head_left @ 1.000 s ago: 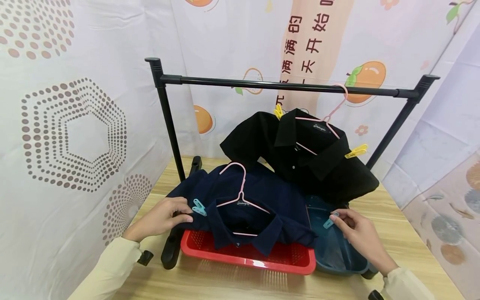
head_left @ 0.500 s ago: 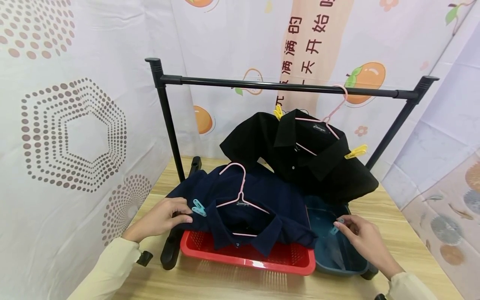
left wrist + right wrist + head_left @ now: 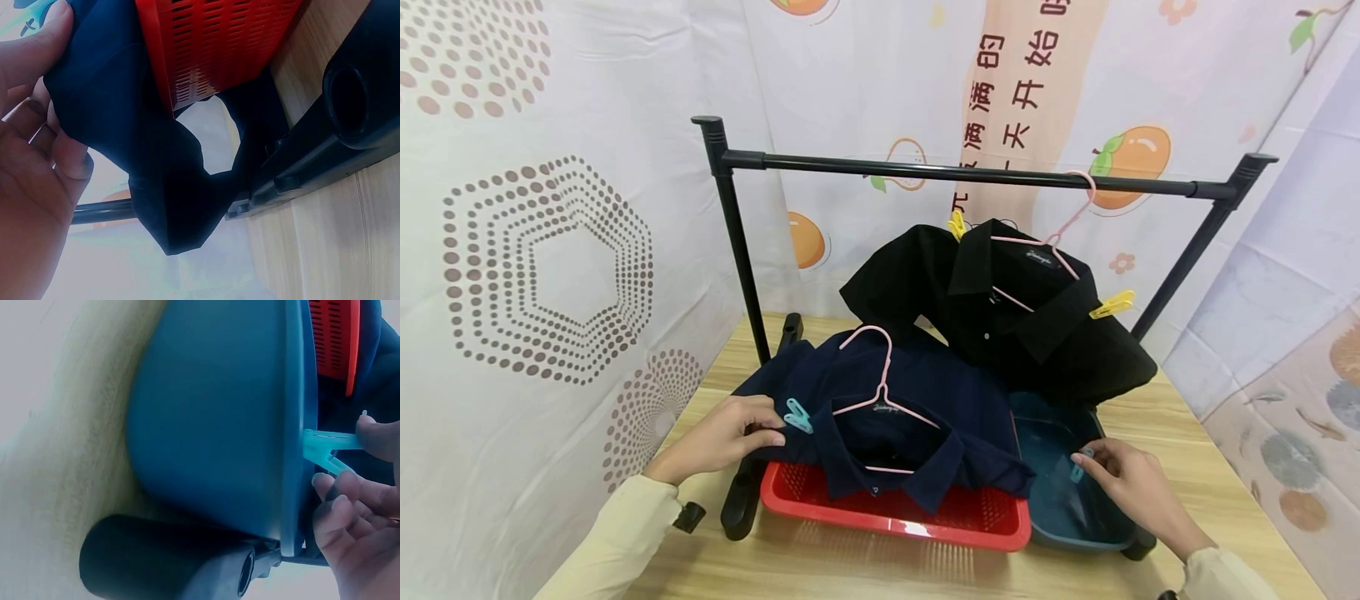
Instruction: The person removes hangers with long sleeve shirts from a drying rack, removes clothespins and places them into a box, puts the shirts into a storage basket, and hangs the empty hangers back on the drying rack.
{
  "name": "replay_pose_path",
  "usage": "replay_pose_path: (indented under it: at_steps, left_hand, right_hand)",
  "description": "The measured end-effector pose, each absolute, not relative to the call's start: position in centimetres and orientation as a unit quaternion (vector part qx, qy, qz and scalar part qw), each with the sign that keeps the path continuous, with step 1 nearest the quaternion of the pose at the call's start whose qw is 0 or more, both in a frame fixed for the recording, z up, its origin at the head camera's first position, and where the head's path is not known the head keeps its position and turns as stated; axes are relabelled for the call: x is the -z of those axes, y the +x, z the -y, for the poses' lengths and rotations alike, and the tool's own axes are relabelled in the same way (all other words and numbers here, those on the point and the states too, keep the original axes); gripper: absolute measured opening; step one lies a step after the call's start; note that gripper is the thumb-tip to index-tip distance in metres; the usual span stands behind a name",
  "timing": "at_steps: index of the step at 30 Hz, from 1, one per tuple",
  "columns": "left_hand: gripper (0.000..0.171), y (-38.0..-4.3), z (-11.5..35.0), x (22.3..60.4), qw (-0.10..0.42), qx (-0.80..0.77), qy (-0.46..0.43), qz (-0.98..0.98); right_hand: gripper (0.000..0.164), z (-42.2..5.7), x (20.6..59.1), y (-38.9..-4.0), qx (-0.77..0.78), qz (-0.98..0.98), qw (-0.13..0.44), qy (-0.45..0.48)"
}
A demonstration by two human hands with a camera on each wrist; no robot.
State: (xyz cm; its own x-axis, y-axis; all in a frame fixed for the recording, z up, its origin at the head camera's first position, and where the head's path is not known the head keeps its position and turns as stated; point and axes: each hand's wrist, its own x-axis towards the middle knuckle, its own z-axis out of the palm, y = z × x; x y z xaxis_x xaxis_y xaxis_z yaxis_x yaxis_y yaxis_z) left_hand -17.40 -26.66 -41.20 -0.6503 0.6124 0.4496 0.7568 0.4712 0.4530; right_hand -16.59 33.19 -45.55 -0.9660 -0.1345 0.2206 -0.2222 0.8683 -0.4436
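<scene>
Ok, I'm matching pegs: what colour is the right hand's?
The peg is turquoise, clearest in the right wrist view.

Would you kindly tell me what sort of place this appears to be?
Probably a small tabletop laundry-hanging setup, perhaps staged: a black rack stands on a wood-grain table, a black shirt hangs there, and patterned curtains surround it.

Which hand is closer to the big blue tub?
Right. The right hand pinches a light-blue clip at the blue tub's right side. The left hand is farther off, beyond the red basket, holding the navy shirt.
</scene>
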Motion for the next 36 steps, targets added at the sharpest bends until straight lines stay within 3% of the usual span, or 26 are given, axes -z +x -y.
replay_pose_path:
  at_steps: [13,29,36]
  left_hand:
    - [0.009,-17.35,26.72,41.09,0.109,0.317,-0.398,0.854]
    - [0.012,-17.16,26.79,41.21,0.114,0.317,-0.401,0.851]
    - [0.015,-17.13,26.8,41.3,0.116,0.319,-0.404,0.849]
  right_hand:
    - [0.038,-33.65,45.55,-16.83,-0.228,0.97,0.007,0.088]
    - [0.028,-33.03,45.12,-16.77,-0.161,0.979,-0.04,0.122]
    - [0.026,-32.71,45.28,-16.81,-0.133,0.978,-0.031,0.159]
